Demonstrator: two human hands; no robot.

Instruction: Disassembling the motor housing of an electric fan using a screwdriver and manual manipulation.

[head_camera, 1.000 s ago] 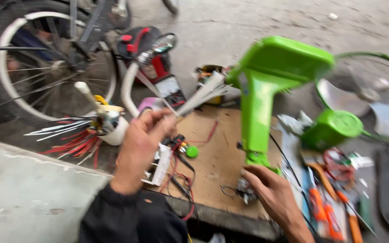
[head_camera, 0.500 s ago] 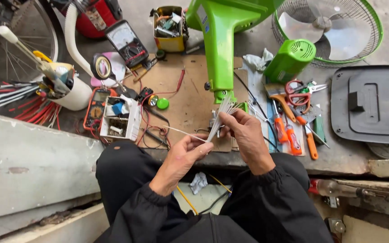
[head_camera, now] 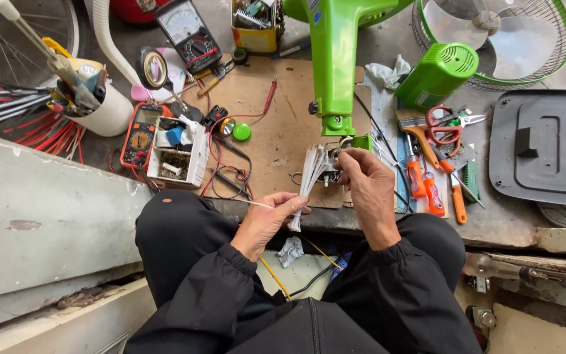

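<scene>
My right hand (head_camera: 369, 190) grips a bundle of white cable ties (head_camera: 310, 174) near its top, just below the base of a green fan stand (head_camera: 334, 65). My left hand (head_camera: 266, 219) pinches a single thin white tie (head_camera: 251, 203) that sticks out to the left, and touches the bundle's lower end. Both hands hover above my lap, at the near edge of a brown cardboard sheet (head_camera: 283, 124). Black sleeves cover both forearms.
An orange multimeter (head_camera: 140, 131), a white parts box (head_camera: 178, 154), a white pot of tools (head_camera: 103, 105), an analog meter (head_camera: 185, 29), a green motor cover (head_camera: 437, 75), a fan grille (head_camera: 499, 33), red scissors (head_camera: 443, 124), orange screwdrivers (head_camera: 427, 187) and a dark plastic cover (head_camera: 548, 147) surround the cardboard.
The view has tilted down from the bicycle wheel to my lap. My left hand came back from the pot of ties, and both hands now work the white tie bundle, the left drawing one out.
</scene>
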